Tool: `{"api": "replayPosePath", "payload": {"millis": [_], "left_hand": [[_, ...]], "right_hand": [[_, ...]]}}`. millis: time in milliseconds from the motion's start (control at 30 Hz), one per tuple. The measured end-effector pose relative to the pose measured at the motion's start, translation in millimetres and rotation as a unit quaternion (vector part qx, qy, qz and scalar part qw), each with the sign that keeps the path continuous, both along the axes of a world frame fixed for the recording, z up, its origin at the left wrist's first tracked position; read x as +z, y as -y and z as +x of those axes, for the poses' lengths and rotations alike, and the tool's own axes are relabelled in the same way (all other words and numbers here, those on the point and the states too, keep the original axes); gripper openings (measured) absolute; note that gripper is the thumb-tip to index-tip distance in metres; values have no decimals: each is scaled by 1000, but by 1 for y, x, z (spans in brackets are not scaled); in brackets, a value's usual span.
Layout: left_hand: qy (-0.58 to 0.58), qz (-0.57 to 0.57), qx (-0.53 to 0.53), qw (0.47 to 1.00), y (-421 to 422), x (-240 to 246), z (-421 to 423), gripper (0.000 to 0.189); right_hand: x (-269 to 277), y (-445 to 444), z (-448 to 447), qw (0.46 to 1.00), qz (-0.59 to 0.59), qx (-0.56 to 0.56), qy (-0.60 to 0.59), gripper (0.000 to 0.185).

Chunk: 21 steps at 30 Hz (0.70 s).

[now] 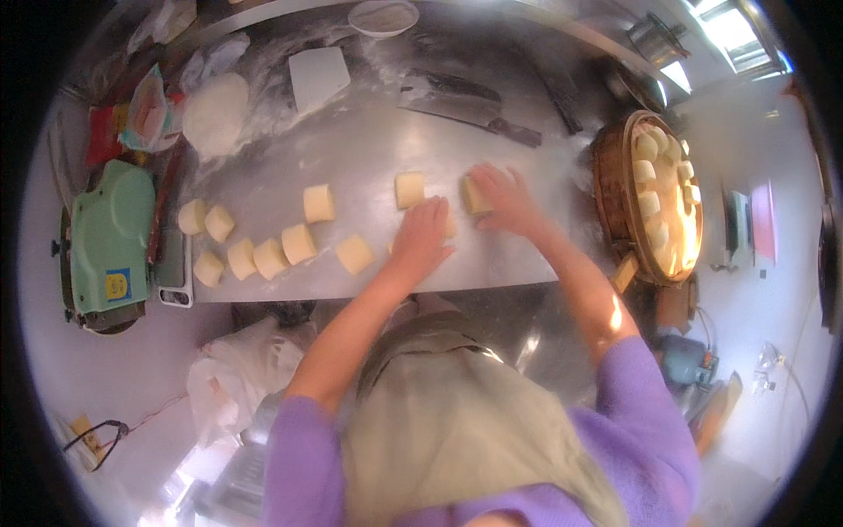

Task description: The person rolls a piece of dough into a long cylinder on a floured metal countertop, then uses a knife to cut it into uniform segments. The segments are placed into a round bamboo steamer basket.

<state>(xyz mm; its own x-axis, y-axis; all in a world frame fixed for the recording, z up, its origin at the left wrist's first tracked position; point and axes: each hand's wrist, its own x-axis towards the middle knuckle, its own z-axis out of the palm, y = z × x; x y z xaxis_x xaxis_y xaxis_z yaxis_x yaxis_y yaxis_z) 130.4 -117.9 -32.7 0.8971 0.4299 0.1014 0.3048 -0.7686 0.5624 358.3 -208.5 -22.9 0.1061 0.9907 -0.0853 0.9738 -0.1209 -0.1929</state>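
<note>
Several short cylinders of pale dough lie on a floured metal worktable [369, 151]. My left hand [423, 236] lies over one dough piece [450, 222], thumb at its near side; most of that piece is hidden under the fingers. Just beyond this hand, another dough piece [409, 190] stands by itself. To the right, my right hand [506, 197] has its fingers and thumb around a dough piece [475, 195] on the table. Left of my hands are a single piece [355, 254], one farther back [319, 203], and a loose group [270, 259] toward the left edge.
A round bamboo steamer [609, 191] holding dough pieces stands at the right. Farther back lie a cleaver [454, 109], a white scraper [319, 78], a dough mound [216, 113] and a bowl [383, 18]. A green machine [115, 237] and small scale [172, 263] sit left.
</note>
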Motion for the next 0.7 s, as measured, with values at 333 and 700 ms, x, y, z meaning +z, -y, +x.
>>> {"api": "replayPosePath", "payload": {"millis": [333, 700], "left_hand": [[-66, 9, 10, 998, 18, -35, 26, 68], [-133, 52, -35, 989, 8, -13, 30, 55]], "right_hand": [[-10, -4, -12, 997, -7, 58, -56, 70], [-35, -13, -23, 998, 23, -5, 57, 50]]}}
